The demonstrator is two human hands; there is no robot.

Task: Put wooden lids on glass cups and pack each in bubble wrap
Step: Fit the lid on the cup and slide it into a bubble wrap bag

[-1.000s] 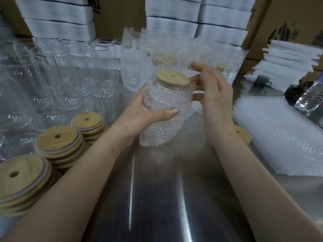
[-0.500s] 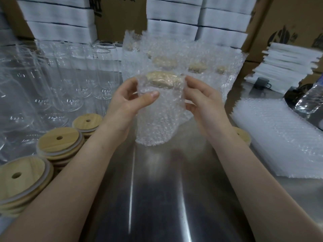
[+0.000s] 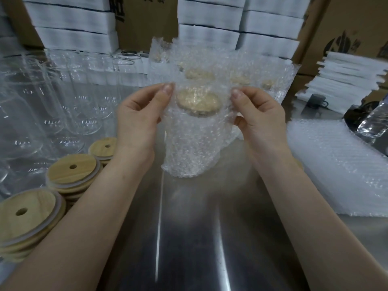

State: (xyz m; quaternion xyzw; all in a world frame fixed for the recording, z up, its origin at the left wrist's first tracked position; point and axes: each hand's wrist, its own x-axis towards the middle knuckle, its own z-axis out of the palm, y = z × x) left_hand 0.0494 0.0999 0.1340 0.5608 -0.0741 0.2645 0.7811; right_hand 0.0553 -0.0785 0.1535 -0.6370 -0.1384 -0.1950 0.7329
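Cup (image 3: 192, 143) is lidded and inside its wrap (image 3: 189, 162), upright at mid-bench (image 3: 189, 238) between my hands. The lid (image 3: 197, 101) shows through the film near the top.

Left hand (image 3: 136, 118): fingers (image 3: 165, 91) pinching the wrap's top edge, left of the lid. Right hand (image 3: 259, 118): same pinch on the right side. Neither holds the glass, only film. Cannot tell whether the base rests on the bench or hangs just above it.

Risks, as I judge them:
- If I lift by the film alone, the cup's weight could slip the pinch or tear the wrap, and glass would hit steel.
- Folding the top down off-centre may tilt the cup and loosen the lid.
- Bare cups (image 3: 79, 97) stand near my left forearm, with spare lids (image 3: 71, 173) just beside it. A wide elbow swing could knock them.
- Wrapped cups (image 3: 237, 66) stand close behind, so pushing forward could topple one.
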